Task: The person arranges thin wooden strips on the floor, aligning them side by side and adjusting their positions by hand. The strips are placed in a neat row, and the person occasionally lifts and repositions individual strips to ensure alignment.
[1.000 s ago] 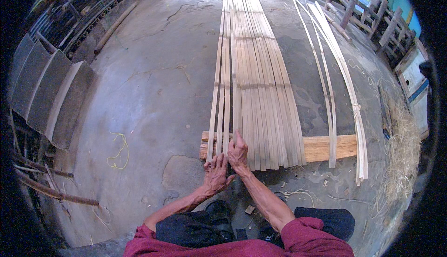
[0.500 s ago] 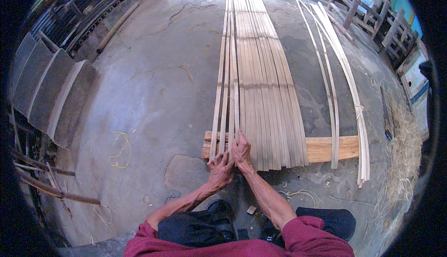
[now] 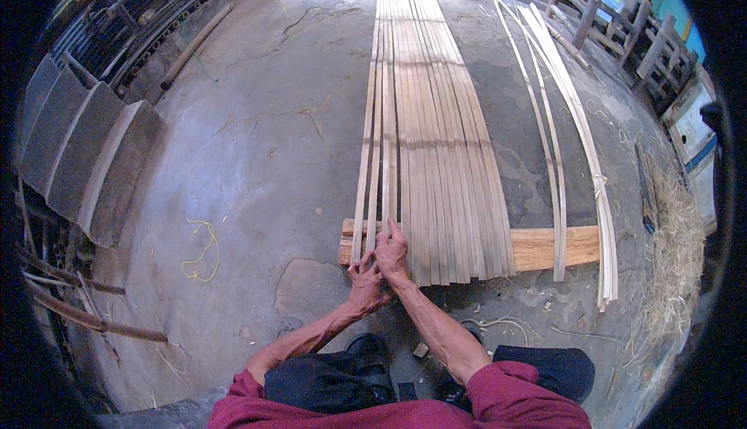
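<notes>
Long pale bamboo-like strips (image 3: 447,172) lie side by side on the floor, their near ends resting across a wooden board (image 3: 554,248). At their left edge, a few narrower-spaced strips (image 3: 362,164) lie slightly apart. My right hand (image 3: 392,252) is closed on one strip (image 3: 390,172) near its near end. A dark gap separates that strip from the wide row. Just left of it and touching it, my left hand (image 3: 366,283) has bent fingers closed at the near ends of the left strips. My fingers partly hide those ends.
Loose strips (image 3: 555,157) and a tied bundle of strips (image 3: 602,219) lie to the right, with a pile of fine shavings (image 3: 673,250) beyond. Yellow string (image 3: 204,254) lies on the concrete floor at left. Curved grey sheets (image 3: 85,157) stand at the left edge.
My right hand has moved a little left and nearer to me, shifting its strip left. The gap between that strip and the wide row has widened. My left hand stays nearly in place.
</notes>
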`<control>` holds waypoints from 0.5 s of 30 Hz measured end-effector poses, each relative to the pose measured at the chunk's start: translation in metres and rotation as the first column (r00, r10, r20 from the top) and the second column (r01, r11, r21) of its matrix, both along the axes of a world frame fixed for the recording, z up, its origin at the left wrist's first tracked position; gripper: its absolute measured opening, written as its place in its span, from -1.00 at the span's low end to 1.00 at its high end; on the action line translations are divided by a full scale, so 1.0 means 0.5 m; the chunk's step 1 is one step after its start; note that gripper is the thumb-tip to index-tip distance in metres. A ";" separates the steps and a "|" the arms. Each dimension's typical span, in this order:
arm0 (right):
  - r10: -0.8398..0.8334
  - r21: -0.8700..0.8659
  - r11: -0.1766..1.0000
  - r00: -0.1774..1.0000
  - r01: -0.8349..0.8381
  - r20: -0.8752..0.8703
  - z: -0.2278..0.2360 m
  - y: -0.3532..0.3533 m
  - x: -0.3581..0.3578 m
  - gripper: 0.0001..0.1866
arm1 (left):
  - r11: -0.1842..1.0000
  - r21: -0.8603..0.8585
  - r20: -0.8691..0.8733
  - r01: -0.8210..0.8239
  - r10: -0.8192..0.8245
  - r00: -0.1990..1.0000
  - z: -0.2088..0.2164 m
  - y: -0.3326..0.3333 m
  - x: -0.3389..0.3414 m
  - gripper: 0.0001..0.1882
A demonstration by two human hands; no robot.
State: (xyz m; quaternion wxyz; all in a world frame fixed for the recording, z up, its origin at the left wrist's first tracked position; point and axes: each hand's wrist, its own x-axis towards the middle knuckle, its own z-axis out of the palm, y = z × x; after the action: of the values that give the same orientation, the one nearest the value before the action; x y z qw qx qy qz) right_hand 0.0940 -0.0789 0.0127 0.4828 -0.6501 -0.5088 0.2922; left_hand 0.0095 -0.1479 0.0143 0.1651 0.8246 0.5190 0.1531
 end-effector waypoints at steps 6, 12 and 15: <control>0.009 -0.054 0.998 0.994 -0.015 -0.106 -0.010 0.006 -0.005 -0.50 | 0.998 0.052 0.013 0.027 -0.028 1.000 -0.010 0.000 -0.009 -0.33; 0.011 -0.133 0.989 0.942 -0.059 -0.336 0.010 -0.001 -0.015 -0.50 | 0.996 0.060 0.000 0.063 -0.063 0.998 -0.022 0.000 -0.018 -0.33; -0.020 -0.253 0.961 0.884 -0.112 -0.467 0.032 -0.016 -0.021 -0.49 | 0.998 -0.020 0.006 0.059 -0.059 0.998 -0.032 -0.001 -0.022 -0.34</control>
State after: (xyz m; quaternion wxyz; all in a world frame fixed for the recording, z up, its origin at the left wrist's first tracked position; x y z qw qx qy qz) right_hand 0.0836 -0.0867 0.0285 0.4893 -0.6090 -0.3482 0.5182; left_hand -0.0017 -0.1483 -0.0017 0.1792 0.8374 0.4955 0.1454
